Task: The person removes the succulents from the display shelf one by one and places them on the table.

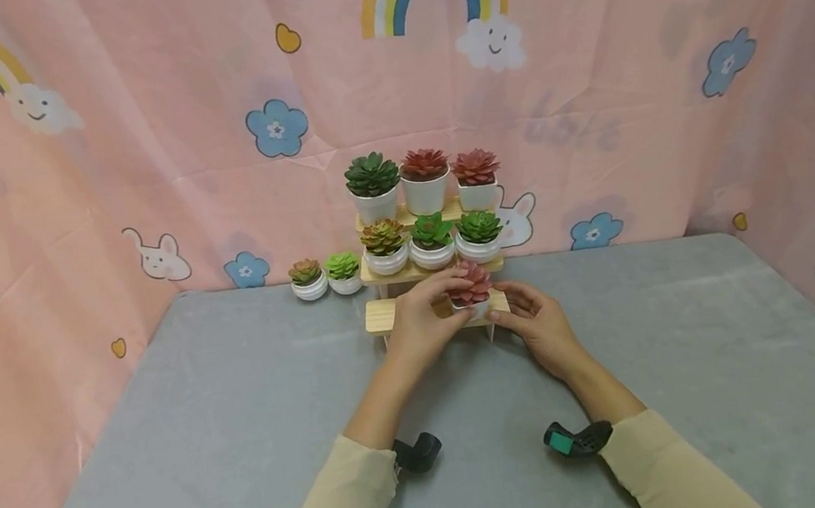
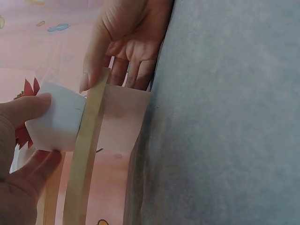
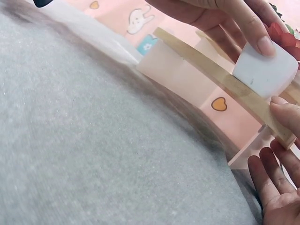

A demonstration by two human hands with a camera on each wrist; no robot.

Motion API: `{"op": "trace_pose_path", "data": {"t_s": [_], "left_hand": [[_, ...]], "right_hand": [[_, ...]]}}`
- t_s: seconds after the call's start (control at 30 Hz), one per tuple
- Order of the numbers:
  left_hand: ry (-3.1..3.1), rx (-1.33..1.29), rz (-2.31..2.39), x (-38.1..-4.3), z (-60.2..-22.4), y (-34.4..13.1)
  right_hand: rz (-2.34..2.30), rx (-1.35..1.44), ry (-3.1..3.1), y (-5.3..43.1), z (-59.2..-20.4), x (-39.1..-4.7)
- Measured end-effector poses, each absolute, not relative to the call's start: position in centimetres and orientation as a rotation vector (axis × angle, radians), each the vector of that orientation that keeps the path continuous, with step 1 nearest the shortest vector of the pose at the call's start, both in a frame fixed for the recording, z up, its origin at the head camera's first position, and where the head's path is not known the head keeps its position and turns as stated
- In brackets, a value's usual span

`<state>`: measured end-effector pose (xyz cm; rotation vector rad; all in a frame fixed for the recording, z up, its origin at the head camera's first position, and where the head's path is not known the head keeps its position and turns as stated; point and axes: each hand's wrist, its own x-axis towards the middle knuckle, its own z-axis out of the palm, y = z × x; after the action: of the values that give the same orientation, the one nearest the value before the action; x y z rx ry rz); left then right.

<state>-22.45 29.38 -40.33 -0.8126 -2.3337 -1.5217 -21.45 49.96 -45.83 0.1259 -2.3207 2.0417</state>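
My left hand pinches a small white pot with a pink-red succulent between thumb and fingers. That pot stands on the lowest board, toward the right end of a wooden tiered plant stand. At the same end, my right hand holds the board's tip, its thumb close beside the pot and its other fingers below the board, as the right wrist view shows. Three potted succulents line the top tier, among them a dark green one. Three more fill the middle tier, including a yellowish one.
Left of the stand, two small potted succulents, one orange-brown and one bright green, sit at the table's back edge. A grey cloth covers the table. Behind it hangs a pink printed curtain.
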Motion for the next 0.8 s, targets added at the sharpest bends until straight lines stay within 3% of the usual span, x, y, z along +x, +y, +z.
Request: {"op": "trace_pose_path", "data": {"t_s": [0.8], "left_hand": [[-2.264, -0.894, -1.516, -21.2, -39.0, 24.6]], "right_hand": [[2.040, 0.063, -2.353, 49.8, -45.5, -21.5]]}}
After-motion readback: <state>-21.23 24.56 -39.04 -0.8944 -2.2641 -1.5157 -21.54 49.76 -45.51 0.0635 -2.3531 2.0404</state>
